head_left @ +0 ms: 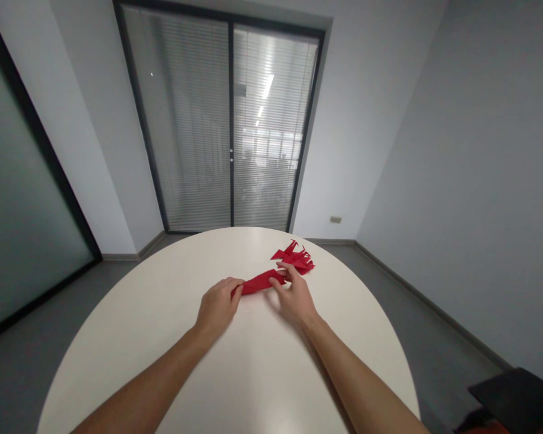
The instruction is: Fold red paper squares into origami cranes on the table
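Currently at the head view, watching from my distant post. A folded red paper strip point(257, 283) sits between the two hands, over the far half of the round white table point(163, 319). I can't tell whether its underside rests on the tabletop or hangs just above it.

Grip: left hand point(218, 304) pinches the strip's near-left end between thumb and fingers. Right hand point(295, 296) has thumb and fingers closed around the other end, more lightly by my reading; the exact contact behind the paper is hidden.

Step in hand, as I judge it: shaping or creasing the strip. Next move, I'd say, calls for a steady left pinch while the right fingertips work the far end without crushing it.

Orientation: long axis runs left to right, slightly aslant, right end a little farther from the wearer. That end points toward the right palm, near a pile of red folded pieces point(301, 259) with sharp tips, lying just beyond the right hand.
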`<state>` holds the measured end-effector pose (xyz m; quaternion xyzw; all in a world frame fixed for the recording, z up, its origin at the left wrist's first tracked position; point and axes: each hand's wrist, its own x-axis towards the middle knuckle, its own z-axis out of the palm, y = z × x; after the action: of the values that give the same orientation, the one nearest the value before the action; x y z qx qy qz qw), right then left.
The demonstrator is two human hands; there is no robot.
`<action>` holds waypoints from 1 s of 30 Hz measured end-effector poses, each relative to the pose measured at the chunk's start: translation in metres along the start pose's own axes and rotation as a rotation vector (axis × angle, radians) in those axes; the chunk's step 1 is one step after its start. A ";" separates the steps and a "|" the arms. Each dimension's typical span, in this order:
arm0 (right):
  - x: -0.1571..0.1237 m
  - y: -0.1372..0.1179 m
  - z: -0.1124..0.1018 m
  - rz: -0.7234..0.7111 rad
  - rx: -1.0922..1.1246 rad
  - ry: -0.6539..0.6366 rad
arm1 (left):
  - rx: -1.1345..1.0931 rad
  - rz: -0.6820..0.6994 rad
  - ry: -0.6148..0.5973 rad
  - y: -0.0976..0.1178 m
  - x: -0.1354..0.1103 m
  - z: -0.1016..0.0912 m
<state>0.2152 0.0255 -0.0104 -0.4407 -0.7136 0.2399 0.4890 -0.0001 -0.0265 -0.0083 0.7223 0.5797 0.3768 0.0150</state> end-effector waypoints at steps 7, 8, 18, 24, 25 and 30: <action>0.005 0.004 0.006 0.069 0.323 -0.045 | -0.457 -0.192 0.091 0.002 0.006 0.000; 0.004 0.001 0.007 0.054 0.352 -0.096 | -0.520 -0.204 0.096 0.004 0.007 0.000; -0.001 -0.017 0.010 0.046 0.506 -0.201 | -0.874 -0.322 0.112 0.009 0.009 0.002; 0.002 -0.008 0.007 0.065 0.485 -0.180 | -0.953 -0.414 0.041 0.008 0.009 0.001; 0.003 -0.007 0.007 0.065 0.488 -0.197 | -0.955 -0.435 0.022 0.007 0.010 0.001; 0.003 0.001 0.004 0.065 0.467 -0.248 | -0.911 -0.439 -0.014 0.003 0.010 0.000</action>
<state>0.2111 0.0293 -0.0114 -0.3060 -0.6787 0.4659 0.4783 0.0027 -0.0189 -0.0017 0.5059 0.4946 0.5746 0.4114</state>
